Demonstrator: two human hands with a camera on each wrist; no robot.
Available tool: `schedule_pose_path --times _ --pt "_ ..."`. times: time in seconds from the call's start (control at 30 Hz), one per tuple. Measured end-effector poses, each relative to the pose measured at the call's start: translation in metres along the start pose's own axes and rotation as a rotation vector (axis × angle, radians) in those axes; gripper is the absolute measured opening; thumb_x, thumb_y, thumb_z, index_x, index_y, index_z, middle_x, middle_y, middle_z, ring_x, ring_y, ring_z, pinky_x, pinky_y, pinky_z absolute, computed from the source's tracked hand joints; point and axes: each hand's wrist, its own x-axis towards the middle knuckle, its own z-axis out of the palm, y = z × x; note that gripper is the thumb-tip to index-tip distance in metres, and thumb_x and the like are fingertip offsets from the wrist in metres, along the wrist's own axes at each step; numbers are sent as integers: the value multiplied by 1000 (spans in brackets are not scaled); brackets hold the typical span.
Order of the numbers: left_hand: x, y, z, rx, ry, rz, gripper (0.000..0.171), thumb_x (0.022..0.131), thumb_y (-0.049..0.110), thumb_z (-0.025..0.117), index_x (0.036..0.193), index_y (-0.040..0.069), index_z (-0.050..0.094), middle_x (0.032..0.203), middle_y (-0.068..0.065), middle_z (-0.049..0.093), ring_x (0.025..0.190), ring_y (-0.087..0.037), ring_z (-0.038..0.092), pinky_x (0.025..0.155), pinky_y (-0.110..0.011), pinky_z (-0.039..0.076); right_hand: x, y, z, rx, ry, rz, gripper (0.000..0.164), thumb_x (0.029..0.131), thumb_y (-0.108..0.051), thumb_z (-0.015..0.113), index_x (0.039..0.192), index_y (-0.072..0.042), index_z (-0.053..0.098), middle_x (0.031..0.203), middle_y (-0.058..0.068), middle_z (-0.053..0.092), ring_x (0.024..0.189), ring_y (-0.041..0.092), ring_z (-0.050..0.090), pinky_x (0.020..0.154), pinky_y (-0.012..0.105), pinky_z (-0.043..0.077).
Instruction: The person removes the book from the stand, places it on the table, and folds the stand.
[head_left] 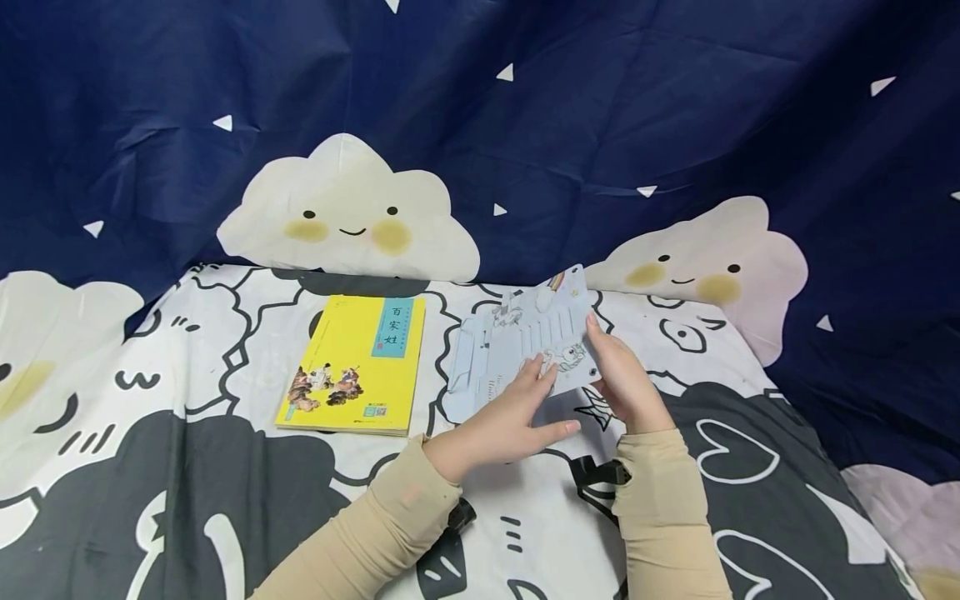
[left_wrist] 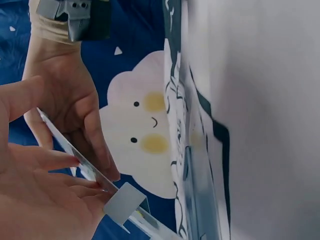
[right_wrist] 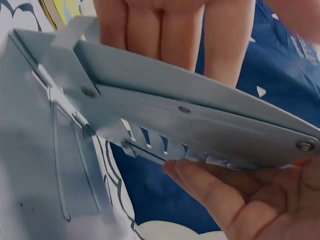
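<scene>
A light blue metal book stand, printed with unicorns and a rainbow and cut with a row of slots, is unfolded above the bed sheet. My right hand holds its panel by the right edge, with fingers behind it, as the right wrist view shows. My left hand lies with outstretched fingers against the printed front. In the right wrist view the stand's underside shows rivets, a hinge and a wire support. Left of the stand, a yellow book with a blue title label lies flat.
The black-and-white patterned sheet covers the surface under the hands. Behind it hangs a dark blue cloth with white triangles and smiling clouds. Dark straps with devices sit on the wrists over beige sleeves.
</scene>
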Motion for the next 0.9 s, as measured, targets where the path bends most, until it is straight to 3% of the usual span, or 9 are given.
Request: schedule_pose_path --times 0.1,0.37,0.7,0.8,0.9 --pt "0 0 2 25 -25 12 83 97 50 56 158 7 18 167 -10 -1 155 -26 -1 125 -46 12 1 5 -6 16 20 6 76 103 -57 29 136 9 46 96 -6 64 84 3 64 74 20 56" --pt "0 0 4 58 -73 20 77 100 47 53 157 6 24 167 -8 11 155 -23 4 126 -41 12 8 16 -20 -81 74 106 55 108 -35 31 133 13 41 87 -7 60 74 0 61 67 18 55" --pt "2 -4 5 150 -65 -27 75 100 46 53 155 2 27 165 -15 18 155 -28 7 126 -42 14 12 34 -39 -98 -7 221 23 105 -19 43 99 1 51 74 -8 63 64 1 62 58 18 53" --pt "3 -7 6 175 -80 -50 76 100 47 53 154 0 29 165 -17 16 155 -29 6 126 -44 14 13 39 -43 -111 -25 248 22 104 -18 47 89 -3 49 74 -7 65 65 2 64 59 19 55" --pt "3 -10 6 198 -99 -71 76 100 47 52 154 -1 29 165 -18 16 155 -30 6 126 -44 14 14 45 -45 -121 -42 275 21 103 -18 48 88 -4 49 75 -6 68 68 4 67 61 20 57"
